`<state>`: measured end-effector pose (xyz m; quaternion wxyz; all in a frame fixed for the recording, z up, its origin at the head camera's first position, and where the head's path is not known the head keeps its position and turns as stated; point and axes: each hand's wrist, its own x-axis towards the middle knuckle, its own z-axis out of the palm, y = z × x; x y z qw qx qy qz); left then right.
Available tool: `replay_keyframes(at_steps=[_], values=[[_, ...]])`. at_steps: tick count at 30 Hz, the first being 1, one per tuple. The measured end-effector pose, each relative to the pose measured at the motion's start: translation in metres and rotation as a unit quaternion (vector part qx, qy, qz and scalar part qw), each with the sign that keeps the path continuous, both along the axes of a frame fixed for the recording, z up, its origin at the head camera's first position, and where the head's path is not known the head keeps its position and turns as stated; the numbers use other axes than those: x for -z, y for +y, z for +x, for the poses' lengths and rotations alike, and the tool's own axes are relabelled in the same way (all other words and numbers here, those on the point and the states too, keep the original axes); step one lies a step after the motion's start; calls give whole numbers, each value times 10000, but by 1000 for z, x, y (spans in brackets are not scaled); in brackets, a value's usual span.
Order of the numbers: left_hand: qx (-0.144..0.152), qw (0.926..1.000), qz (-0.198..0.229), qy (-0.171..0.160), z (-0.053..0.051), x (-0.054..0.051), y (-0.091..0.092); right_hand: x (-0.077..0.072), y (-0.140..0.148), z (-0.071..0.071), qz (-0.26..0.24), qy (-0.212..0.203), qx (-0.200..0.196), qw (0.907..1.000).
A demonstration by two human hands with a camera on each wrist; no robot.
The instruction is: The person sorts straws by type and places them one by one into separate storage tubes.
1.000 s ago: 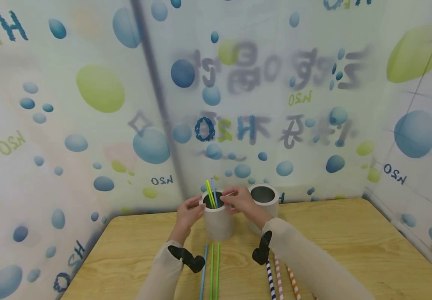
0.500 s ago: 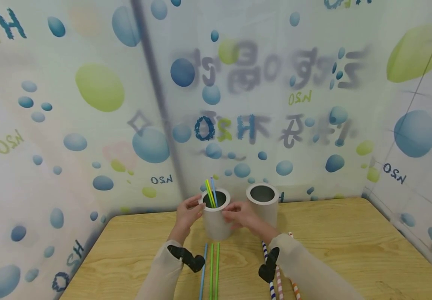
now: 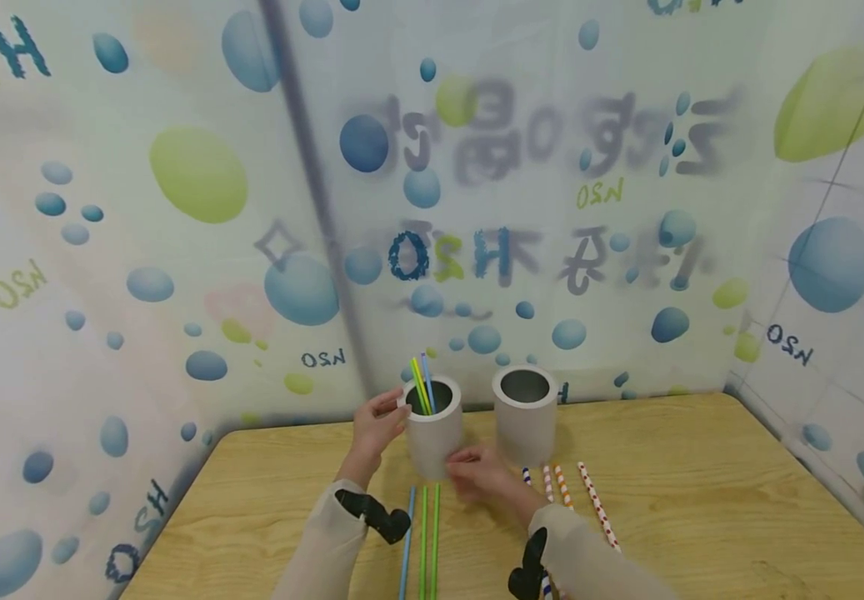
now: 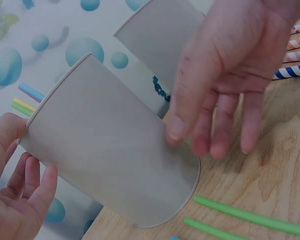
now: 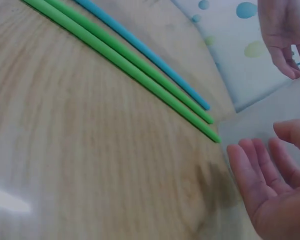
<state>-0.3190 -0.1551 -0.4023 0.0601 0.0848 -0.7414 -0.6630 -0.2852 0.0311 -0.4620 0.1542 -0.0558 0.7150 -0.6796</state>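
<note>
My left hand (image 3: 375,429) holds the rim of the left light-grey cylindrical container (image 3: 435,442), thumb and fingers at its edge; the left wrist view shows the same hand (image 4: 20,175) there. Several thin straws (image 3: 419,383), yellow, green and blue, stand inside and lean left. My right hand (image 3: 487,475) is low at the container's right side, near its base, holding nothing. In the right wrist view its fingers (image 5: 255,167) are loosely spread beside the wall. Two green straws (image 5: 135,72) and a blue straw (image 5: 155,60) lie on the table just in front of the container.
A second grey container (image 3: 526,425) stands to the right, its visible interior dark. Striped and dotted paper straws (image 3: 598,504) lie in front of it, partly covered by my right arm. Behind the wooden table (image 3: 701,492) hangs a patterned curtain (image 3: 551,208).
My right hand has come down from the left container's rim to near its base, uncovering the second container and more patterned straws. My left hand stays at the rim.
</note>
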Motion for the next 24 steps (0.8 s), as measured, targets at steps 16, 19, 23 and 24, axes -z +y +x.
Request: replay_keyframes(at_steps=[16, 19, 23, 24], values=[[0, 10000, 46, -11, 0, 1, 0, 31, -19, 23, 406, -68, 588, 9974], [14, 10000, 29, -52, 0, 0, 0, 30, -23, 26, 634, 70, 757, 9951], [6, 10000, 42, -71, -1, -1, 1, 29, -27, 29, 946, 277, 969, 9904], [10, 10000, 46, -72, -1, -1, 1, 29, -28, 29, 1023, 339, 1012, 9890]])
